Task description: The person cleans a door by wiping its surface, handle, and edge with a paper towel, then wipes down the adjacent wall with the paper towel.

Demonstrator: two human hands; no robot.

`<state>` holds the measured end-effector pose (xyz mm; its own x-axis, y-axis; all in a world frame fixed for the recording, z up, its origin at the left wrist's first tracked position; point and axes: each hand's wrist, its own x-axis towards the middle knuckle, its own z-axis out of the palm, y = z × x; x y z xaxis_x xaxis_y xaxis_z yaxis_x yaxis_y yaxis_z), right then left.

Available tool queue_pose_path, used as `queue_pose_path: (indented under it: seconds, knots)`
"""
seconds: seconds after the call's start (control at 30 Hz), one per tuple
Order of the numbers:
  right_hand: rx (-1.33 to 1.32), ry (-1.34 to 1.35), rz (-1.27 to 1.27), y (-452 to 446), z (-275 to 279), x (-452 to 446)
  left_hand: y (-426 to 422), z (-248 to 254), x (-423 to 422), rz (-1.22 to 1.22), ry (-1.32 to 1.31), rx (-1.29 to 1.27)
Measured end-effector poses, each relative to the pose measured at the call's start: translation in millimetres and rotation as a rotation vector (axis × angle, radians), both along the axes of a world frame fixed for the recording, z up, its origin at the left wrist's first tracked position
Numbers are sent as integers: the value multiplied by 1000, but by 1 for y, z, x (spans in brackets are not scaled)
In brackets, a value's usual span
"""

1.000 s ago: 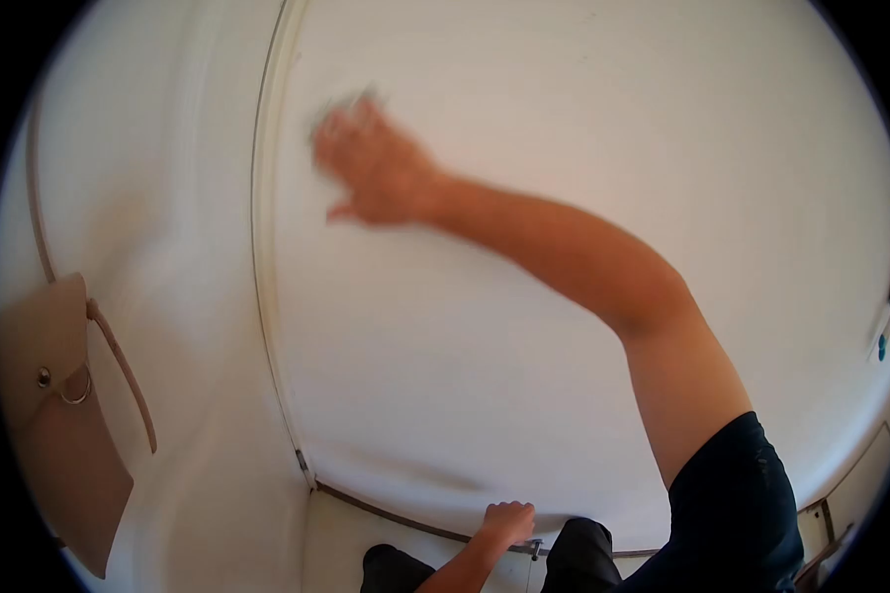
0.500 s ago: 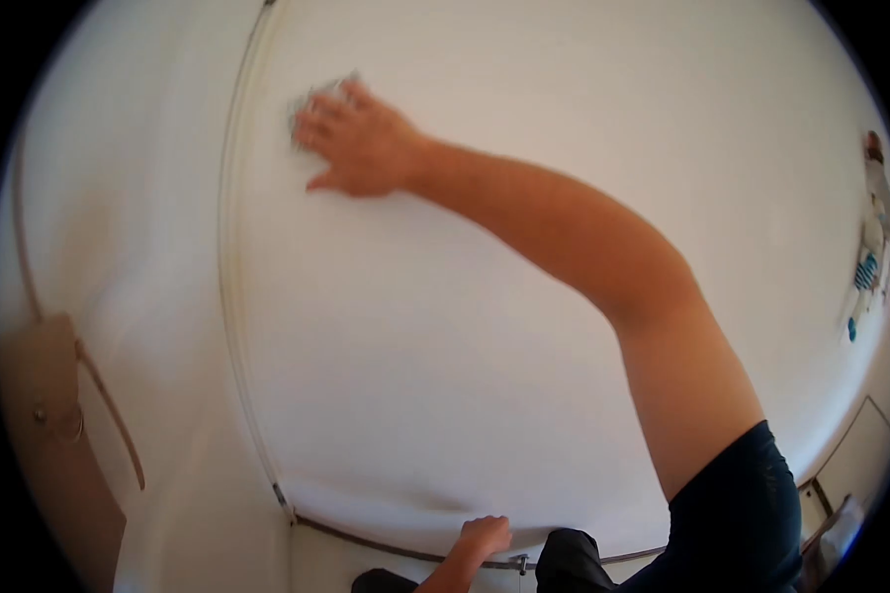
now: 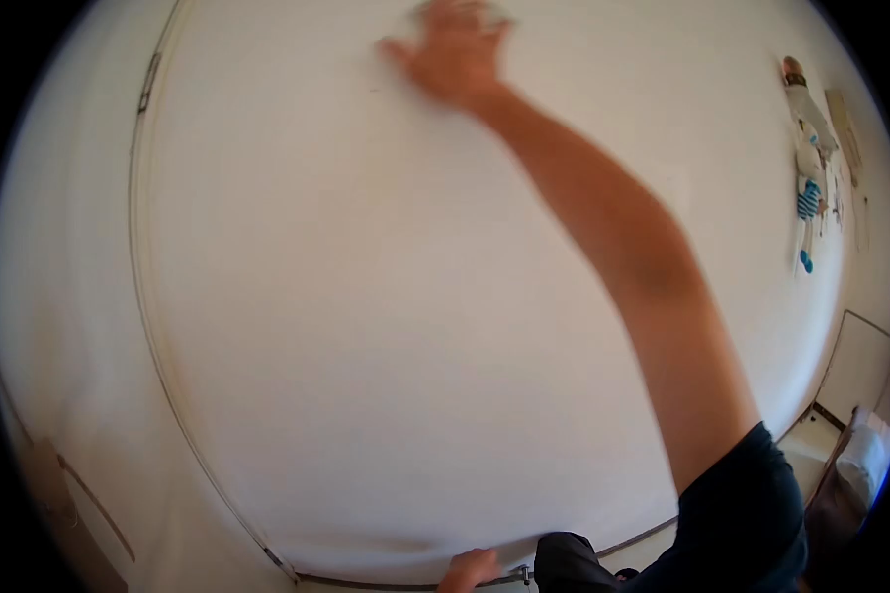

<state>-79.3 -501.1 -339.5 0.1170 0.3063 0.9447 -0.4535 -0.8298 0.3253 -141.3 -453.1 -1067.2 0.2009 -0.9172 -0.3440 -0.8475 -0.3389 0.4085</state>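
At the top of the view, my right hand (image 3: 455, 49) presses against a large white panel (image 3: 405, 326), its fingers spread over a greyish cloth (image 3: 502, 24). Only edges of the cloth show around the blurred fingers, and part of the hand is cut off by the frame. Down at the bottom edge, my left hand (image 3: 470, 569) is curled closed beside my dark-clothed knee, close to the panel's lower edge. Nothing is seen sticking out of it.
A long seam (image 3: 140, 247) runs down the left. The beige bag (image 3: 64, 519) hangs at the lower left. On the right hang a soft toy (image 3: 809, 198) with blue stripes and other small items. A small metal latch (image 3: 524, 573) is by the left hand.
The view has shifted right. My right hand has moved up and to the right across the panel with the cloth. The hanging toy shows more fully, the bag less. My left hand stays low and closed.
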Motion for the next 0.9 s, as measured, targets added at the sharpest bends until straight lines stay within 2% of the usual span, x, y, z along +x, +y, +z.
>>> queue_pose_path:
  seconds: [0.03, 0.07, 0.13, 0.17, 0.23, 0.27, 0.33, 0.4, 0.47, 0.57, 0.67, 0.73, 0.8, 0.9]
  knots:
    - [-156, -125, 7, 4, -14, 38, 4, 1, -1, 7, -15, 26]
    - [-269, -88, 72, 15, -37, 55, -2, 2, -1, -12, -30, 41]
    - [-281, 138, 166, 48, -106, 64, -23, -4, 2, 52, -36, -11]
    - [-283, 316, 53, 65, -139, 65, -31, -8, 4, 28, -58, 10]
    - [-439, 574, -37, 73, -187, 51, -46, -8, -1, 76, -36, -163]
    - [-489, 597, -73, 72, -203, 46, -50, -13, 6, 65, -43, -150]
    - [-490, 564, -72, 57, -198, 40, -62, -18, 9, 47, -2, -263]
    - [-478, 505, -13, 41, -184, 36, -63, -2, 15, 93, -1, -206]
    - [-417, 378, 29, 9, -154, 18, -69, 15, 0, 149, 4, -147]
    - [-350, 238, 98, -41, -102, -15, -74, 11, -19, 203, 25, -222]
    - [-255, 195, 20, -111, -60, -92, -88, -15, -42, 171, 0, -268]
    - [-213, 146, -56, -162, -45, -144, -86, -20, -51, 164, 42, -190]
    - [-68, 130, -129, -206, -42, -208, -80, -26, -60, 195, 27, -142]
    - [10, -43, -152, -302, -53, -279, -73, -32, -71, 219, 1, -82]
